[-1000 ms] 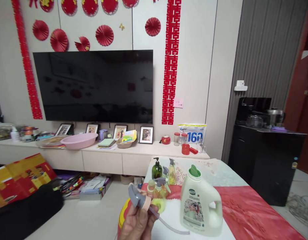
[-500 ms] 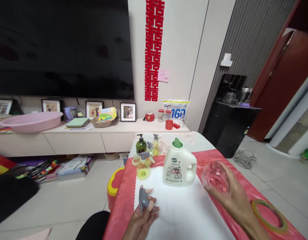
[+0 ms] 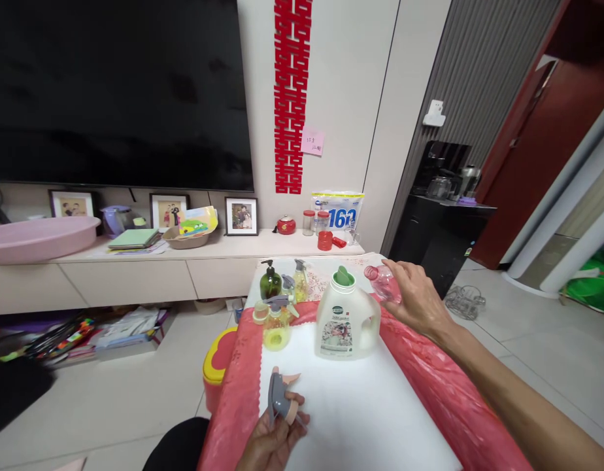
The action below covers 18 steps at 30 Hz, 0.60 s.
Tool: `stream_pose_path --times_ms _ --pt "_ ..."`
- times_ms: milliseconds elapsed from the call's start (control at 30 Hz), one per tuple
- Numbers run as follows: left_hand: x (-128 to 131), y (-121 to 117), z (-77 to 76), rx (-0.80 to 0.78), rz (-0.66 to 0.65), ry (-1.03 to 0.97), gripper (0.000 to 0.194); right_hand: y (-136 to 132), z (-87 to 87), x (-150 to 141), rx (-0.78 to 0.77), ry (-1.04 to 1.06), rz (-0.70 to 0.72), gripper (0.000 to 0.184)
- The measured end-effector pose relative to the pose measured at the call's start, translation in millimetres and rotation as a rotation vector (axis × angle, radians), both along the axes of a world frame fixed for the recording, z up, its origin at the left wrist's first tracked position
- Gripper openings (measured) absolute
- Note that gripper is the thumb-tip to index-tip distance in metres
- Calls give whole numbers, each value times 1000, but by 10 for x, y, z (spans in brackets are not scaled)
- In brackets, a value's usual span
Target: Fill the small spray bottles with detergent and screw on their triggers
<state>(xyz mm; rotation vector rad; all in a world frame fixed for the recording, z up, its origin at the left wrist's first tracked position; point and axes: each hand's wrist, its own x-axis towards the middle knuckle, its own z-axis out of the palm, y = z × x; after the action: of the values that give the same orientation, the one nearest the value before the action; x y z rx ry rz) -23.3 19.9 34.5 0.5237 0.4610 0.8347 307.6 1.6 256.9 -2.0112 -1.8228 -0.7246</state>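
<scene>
My left hand (image 3: 275,435) is closed on a grey and peach spray nozzle (image 3: 279,396), low over the white sheet (image 3: 361,405). My right hand (image 3: 414,294) grips a clear pink plastic bottle (image 3: 384,282), tilted with its uncapped mouth pointing left, beside the detergent jug. The large white jug (image 3: 338,327) stands upright on the sheet, its neck open with a green spout (image 3: 343,275) showing. To its left stands a spray bottle (image 3: 276,330) of yellow liquid. Behind that are a dark green pump bottle (image 3: 270,282) and another yellow spray bottle (image 3: 301,281).
A red patterned cloth (image 3: 233,392) covers the table. Beside its left edge is a yellow and red stool (image 3: 218,360). A low cabinet (image 3: 150,275) along the wall holds photo frames, a pink basin (image 3: 42,239) and red-lidded jars. A black cabinet (image 3: 427,235) stands right.
My right hand has moved forward and left with the pink bottle, bringing it close to the jug and tipping its mouth leftward. My left hand still holds the nozzle. The view has shifted slightly right.
</scene>
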Motion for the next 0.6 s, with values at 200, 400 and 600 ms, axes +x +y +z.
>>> stream_pose_path --times_ms 200,400,600 --pt "7 -6 47 -4 -34 -6 36 179 112 15 -88 -105 -34 70" --pt "9 -5 85 -38 -31 5 39 264 206 -36 -141 -181 -44 69" --pt "4 -13 137 -30 -50 7 36 310 301 -109 -181 -261 -73 70"
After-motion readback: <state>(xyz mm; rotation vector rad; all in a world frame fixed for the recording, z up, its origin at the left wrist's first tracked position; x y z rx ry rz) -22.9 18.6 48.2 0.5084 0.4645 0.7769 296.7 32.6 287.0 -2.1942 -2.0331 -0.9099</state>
